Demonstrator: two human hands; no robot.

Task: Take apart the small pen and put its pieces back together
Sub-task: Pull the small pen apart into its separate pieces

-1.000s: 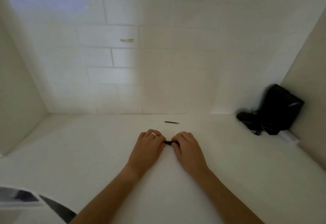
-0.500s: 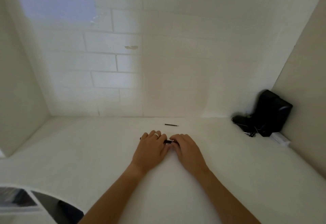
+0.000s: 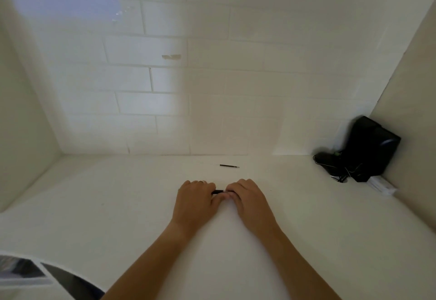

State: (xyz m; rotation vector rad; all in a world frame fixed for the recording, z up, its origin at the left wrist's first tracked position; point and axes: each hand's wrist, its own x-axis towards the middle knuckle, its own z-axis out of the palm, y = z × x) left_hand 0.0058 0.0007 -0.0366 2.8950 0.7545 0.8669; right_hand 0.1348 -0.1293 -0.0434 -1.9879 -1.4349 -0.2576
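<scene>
Left hand: we pinch the pen barrel.
Right hand: we grip the barrel's other end.
Refill: lies apart, near the back wall.
Bench: open both sides; black gear fills the right corner.

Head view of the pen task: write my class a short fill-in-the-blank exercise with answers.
1. The pen body is held between ____ hands.
2. The thin refill lies on the white ____, beyond the left hand and right hand.
3. The black bag sits in the far ____ corner.

Answers: both; table; right
</scene>
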